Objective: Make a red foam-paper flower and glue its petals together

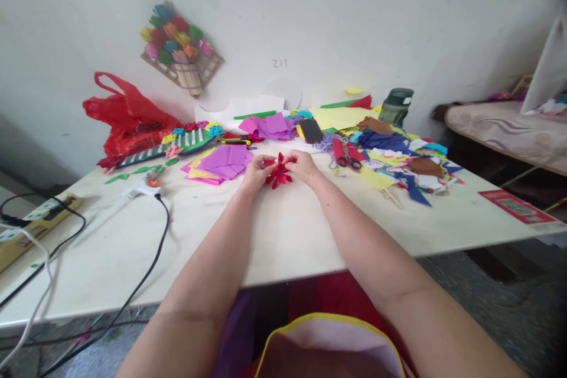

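A person seated at a pale wooden table (287,236) pinches a small red folded-paper flower (279,173) between both hands, the left hand (256,173) closed on one side of it and the right hand (303,166) closed on the other. The flower sits just above the tabletop's middle. A stack of purple paper squares (227,162) lies just beside the left hand, and red-handled scissors (348,155) lie near the right amid coloured paper scraps (401,159).

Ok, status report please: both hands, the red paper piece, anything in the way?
Left hand and right hand both pinching red paper flower over table. Purple sheets beside left hand, red scissors beyond right hand. Nothing between hands but the flower.
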The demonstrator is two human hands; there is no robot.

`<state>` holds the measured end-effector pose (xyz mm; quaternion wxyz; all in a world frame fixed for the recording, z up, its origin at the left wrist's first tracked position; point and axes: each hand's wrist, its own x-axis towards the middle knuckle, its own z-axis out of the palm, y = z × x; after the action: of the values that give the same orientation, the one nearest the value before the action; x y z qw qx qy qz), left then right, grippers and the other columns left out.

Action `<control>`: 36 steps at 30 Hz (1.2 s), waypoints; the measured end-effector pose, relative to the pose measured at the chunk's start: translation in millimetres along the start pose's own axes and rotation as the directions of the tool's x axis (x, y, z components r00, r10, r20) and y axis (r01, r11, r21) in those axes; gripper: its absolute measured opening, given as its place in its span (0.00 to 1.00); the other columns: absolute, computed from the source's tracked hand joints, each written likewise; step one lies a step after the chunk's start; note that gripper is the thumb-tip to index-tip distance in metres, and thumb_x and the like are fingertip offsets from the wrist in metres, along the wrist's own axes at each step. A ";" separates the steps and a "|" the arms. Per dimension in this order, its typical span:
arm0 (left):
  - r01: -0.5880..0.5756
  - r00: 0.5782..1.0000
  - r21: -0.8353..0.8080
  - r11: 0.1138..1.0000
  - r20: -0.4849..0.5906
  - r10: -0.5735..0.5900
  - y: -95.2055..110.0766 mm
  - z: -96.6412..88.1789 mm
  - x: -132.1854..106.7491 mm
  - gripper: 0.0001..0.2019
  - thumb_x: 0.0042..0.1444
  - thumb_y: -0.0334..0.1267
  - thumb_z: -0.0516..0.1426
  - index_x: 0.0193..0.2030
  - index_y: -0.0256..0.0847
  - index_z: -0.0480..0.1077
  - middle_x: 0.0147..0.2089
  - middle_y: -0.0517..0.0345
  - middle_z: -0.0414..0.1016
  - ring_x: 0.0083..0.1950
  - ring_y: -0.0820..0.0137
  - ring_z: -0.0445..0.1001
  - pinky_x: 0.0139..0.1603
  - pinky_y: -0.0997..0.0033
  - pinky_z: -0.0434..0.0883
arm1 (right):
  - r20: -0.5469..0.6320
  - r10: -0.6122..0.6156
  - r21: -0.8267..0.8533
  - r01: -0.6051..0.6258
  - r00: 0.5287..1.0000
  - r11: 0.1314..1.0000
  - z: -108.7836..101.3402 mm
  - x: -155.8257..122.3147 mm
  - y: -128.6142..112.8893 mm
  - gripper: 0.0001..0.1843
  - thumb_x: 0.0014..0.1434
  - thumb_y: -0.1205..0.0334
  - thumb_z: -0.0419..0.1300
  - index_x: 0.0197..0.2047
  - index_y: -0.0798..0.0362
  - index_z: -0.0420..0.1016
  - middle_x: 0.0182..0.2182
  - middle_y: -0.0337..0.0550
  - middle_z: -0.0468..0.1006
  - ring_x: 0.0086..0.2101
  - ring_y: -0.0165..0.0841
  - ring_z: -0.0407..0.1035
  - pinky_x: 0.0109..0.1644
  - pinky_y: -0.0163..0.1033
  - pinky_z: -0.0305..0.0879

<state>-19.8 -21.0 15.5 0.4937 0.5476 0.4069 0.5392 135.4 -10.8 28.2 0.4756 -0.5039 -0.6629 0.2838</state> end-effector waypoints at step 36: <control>-0.056 0.984 0.163 0.985 -0.156 0.082 -4.4 2.9 6.1 0.14 0.38 0.32 0.65 0.36 0.36 0.74 0.23 0.60 0.74 0.23 0.73 0.70 0.26 0.75 0.66 | 0.013 -0.022 -0.018 0.022 1.000 1.000 0.6 3.0 10.2 0.08 0.46 0.67 0.56 0.29 0.50 0.76 0.27 0.35 0.77 0.34 0.33 0.71 0.45 0.40 0.68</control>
<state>-16.0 -14.6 12.6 0.3950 0.5531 0.4677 0.5651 138.8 -4.6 20.3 0.4697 -0.4990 -0.6740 0.2757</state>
